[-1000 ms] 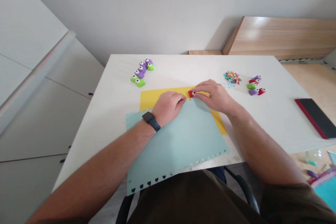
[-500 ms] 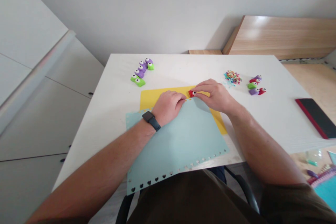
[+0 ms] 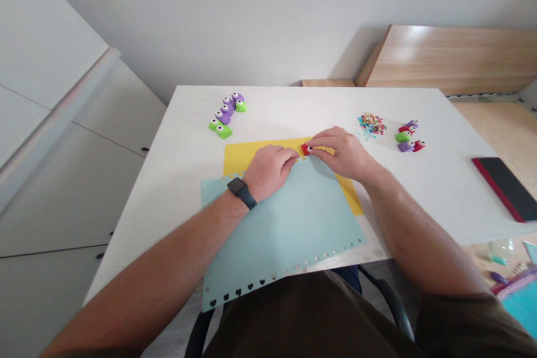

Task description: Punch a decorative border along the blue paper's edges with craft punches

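At the far edge of a light blue sheet of paper, my right hand grips a small red craft hole punch with a googly eye on it. Thumb and fingers close round the punch, which sits at the paper's edge beside a punched hole. My left hand, wearing a dark watch, rests on the sheet with its fingers pinched at that same edge, just left of the punch. Small cut-outs, some heart-shaped, run along the sheet's borders. Beneath it lies a yellow sheet, partly covered.
Several purple and green punches stand at the back left. A pile of coloured confetti lies right of centre, beside more punches. A black and red flat object lies at the white table's right edge.
Hardly anything differs. Both hands keep their places at the sheet's far edge, and the red hole punch remains in my right hand.
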`<state>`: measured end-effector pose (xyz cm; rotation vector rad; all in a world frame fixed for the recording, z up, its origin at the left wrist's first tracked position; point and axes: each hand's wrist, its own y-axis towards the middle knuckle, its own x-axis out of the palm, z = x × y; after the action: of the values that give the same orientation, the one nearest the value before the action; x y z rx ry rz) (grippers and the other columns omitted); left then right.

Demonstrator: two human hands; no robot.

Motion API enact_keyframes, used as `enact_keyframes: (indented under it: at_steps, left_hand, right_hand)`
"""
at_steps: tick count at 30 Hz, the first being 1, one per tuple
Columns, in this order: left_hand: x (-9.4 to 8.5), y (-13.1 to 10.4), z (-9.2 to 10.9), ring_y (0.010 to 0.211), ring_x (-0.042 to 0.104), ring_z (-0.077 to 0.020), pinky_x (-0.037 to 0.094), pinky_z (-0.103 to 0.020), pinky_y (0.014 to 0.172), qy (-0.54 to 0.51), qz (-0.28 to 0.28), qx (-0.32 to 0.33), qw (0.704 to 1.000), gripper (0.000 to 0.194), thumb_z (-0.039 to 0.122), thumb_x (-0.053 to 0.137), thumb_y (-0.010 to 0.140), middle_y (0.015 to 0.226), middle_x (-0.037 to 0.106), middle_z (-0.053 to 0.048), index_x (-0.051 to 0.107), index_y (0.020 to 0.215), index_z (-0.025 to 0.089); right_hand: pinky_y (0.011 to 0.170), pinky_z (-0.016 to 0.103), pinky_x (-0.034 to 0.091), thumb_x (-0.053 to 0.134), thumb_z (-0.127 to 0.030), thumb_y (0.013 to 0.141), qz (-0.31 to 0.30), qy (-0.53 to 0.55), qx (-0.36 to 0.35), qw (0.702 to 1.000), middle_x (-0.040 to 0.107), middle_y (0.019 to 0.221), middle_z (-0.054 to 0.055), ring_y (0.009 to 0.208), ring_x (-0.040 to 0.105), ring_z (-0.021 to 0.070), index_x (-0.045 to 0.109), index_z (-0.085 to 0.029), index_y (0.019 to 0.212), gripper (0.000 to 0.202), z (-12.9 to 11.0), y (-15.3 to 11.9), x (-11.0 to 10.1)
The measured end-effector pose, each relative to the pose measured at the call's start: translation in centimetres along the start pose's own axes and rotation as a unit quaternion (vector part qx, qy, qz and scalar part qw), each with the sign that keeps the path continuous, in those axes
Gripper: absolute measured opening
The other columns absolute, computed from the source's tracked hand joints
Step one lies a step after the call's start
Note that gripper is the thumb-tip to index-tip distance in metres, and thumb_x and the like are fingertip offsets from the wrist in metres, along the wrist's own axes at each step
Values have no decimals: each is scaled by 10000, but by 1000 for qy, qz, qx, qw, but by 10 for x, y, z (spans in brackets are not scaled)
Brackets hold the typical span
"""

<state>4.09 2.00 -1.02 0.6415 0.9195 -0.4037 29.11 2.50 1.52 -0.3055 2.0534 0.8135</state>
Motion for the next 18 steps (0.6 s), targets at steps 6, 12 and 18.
enact_keyframes:
  at_steps: [6,12,18]
  left_hand:
    - [-1,0,1,975,705,-243,520,-412,916,8,-5,6,1000,234,243,539,1067,1014,782,-76,770,1094,222]
    - [-1,-1,2,976,703,-246,522,-412,915,13,-7,-3,1000,235,248,542,1065,1011,777,-82,773,1094,220]
    - [-1,0,2,988,704,-249,526,-420,926,10,-8,-3,1000,238,256,544,1068,1019,778,-87,774,1101,209]
  right_hand:
    - [981,453,555,683,-255,1005,-2,-1,1,1000,826,1113,67,1030,744,262,846,-269,1092,185,0,0,0]
    - [978,455,556,688,-259,1001,-1,6,12,1000,828,1104,60,1024,743,260,848,-280,1088,183,-2,0,-1]
    - [985,457,560,692,-264,999,0,13,-2,1000,831,1108,68,1037,749,266,853,-272,1077,179,-2,0,-1]
